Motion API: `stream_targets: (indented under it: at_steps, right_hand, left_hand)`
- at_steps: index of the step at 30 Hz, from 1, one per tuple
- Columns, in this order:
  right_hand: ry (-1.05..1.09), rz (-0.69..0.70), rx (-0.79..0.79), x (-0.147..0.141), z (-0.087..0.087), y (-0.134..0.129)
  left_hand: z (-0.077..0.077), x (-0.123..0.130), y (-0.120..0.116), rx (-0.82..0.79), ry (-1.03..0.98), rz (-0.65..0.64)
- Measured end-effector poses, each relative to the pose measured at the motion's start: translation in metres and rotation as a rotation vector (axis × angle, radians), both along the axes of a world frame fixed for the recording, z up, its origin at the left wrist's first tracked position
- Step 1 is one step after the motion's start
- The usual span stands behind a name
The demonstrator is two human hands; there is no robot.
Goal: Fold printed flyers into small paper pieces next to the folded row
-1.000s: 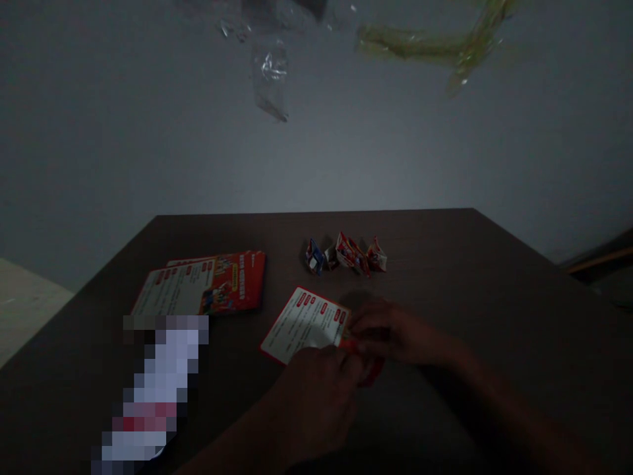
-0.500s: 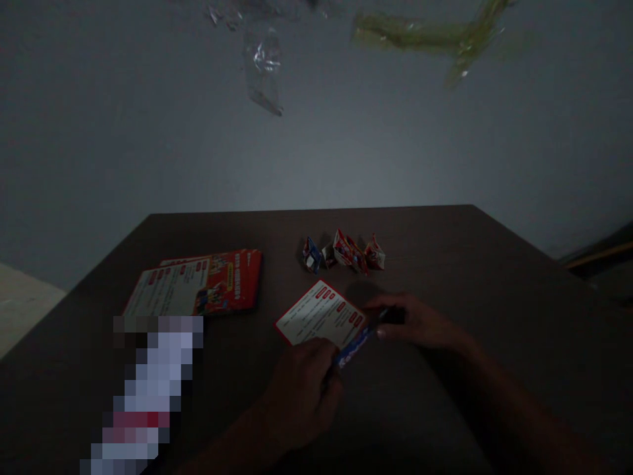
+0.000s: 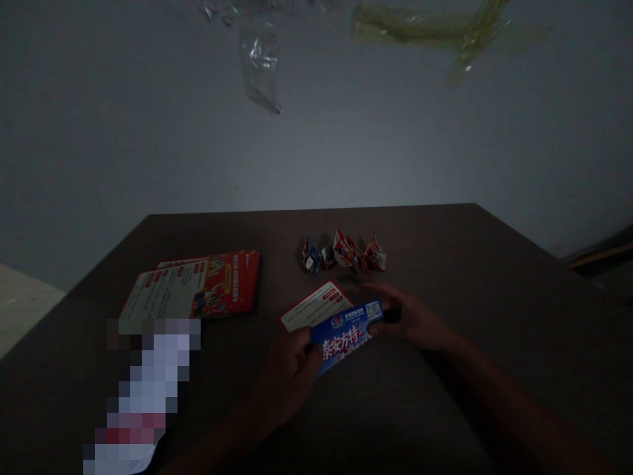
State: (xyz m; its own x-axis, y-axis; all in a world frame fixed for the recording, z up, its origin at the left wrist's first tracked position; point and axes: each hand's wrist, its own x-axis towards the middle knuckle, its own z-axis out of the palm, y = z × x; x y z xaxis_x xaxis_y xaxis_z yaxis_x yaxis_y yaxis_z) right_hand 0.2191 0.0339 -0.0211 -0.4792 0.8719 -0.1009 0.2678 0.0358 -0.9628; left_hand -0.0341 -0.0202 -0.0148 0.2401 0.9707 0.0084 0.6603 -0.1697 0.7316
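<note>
Between my hands is a printed paper leaflet (image 3: 349,326) with a blue panel that carries white lettering and a QR code. Behind that panel shows a white, red-edged part with printed lines; where the two join is hidden. My left hand (image 3: 289,363) pinches the blue panel's left end, thumb on the front. At the panel's right end, my right hand (image 3: 413,320) grips the corner near the QR code, its thumb at the edge and its index finger stretched behind. Just beyond lie several small folded paper pieces (image 3: 349,254) in red, white and blue.
On the left of the dark table (image 3: 425,244) lies a stack of red and white leaflets (image 3: 240,284). A pixelated pale object (image 3: 161,369) sits in front of it. The wall (image 3: 316,152) behind bears clear plastic and yellowish tape (image 3: 420,30).
The blue panel, earlier seen nearly edge-on, has tilted up to face me and covers more of the white part. My left hand has shifted slightly left and up.
</note>
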Motion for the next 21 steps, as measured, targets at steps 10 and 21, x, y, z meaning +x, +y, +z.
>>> stream_targets:
  at_steps: [10, 21]
  right_hand:
    - [0.068, -0.035, -0.085, 0.0016, -0.0036, 0.0031]
    - [0.083, -0.058, -0.081, -0.0012, 0.0019, 0.0014]
  left_hand:
    - [0.0023, -0.0021, 0.0074, 0.017, -0.111, 0.092]
    - [-0.0049, -0.0003, 0.0056, 0.096, -0.231, 0.074]
